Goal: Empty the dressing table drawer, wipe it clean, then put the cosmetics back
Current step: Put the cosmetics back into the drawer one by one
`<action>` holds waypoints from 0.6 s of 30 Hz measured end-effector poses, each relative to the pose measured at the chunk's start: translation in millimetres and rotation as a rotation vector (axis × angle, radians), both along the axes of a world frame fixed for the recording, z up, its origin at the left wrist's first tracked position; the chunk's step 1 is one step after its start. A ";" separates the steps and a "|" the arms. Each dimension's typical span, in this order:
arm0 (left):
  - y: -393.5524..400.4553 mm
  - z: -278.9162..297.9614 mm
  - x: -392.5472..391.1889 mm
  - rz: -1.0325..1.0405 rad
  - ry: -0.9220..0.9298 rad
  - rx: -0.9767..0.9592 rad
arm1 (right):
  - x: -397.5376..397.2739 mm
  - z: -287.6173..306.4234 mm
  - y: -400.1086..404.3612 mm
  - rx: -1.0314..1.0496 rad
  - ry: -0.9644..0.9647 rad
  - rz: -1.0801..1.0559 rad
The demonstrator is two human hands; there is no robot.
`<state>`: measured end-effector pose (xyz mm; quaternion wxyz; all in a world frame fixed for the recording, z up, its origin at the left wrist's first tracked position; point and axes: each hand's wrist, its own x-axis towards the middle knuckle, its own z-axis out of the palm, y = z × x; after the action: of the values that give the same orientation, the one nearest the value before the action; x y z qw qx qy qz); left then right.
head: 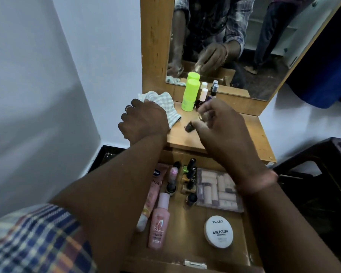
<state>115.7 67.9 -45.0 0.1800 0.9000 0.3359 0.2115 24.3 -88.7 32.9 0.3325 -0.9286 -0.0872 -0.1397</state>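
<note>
The open wooden drawer (242,251) below me holds a pink bottle (159,223), a pink tube (153,196), several small dark nail polish bottles (191,174), a clear box of beige sticks (219,191) and a white round nail polish remover tub (219,231). My left hand (144,120) rests closed on a checked cloth (165,105) on the table top (252,134). My right hand (220,125) hovers over the top, fingers pinched on a small dark bottle (189,127). A green bottle (189,95) and small vials (204,95) stand by the mirror.
The mirror (244,46) in its wooden frame rises behind the table top and reflects my hands. A white wall is to the left. A dark stool or table (323,164) stands at the right. A small metal clip (194,264) lies at the drawer's front edge.
</note>
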 end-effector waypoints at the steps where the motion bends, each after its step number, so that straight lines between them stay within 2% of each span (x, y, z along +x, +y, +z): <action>1: 0.2 0.1 0.6 0.004 0.004 0.005 | -19.3 3.2 -7.0 0.024 0.044 0.024; 5: 0.4 1.2 -0.3 -0.004 0.005 0.007 | -75.8 4.1 -25.6 -0.019 0.282 0.173; 8: -0.1 2.9 -3.1 -0.002 -0.001 0.015 | -90.2 -9.0 -27.2 -0.214 0.437 0.309; 10: -0.5 3.1 -3.2 0.003 -0.002 0.006 | -94.0 -20.6 -27.1 -0.310 0.449 0.353; 18: 0.1 2.7 -1.6 0.013 0.002 0.020 | -99.1 -61.9 -27.2 -0.436 0.419 0.375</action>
<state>114.1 68.0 -42.3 0.1693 0.8997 0.3400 0.2152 -74.8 -116.0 -29.0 0.1571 -0.9541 -0.2136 0.1390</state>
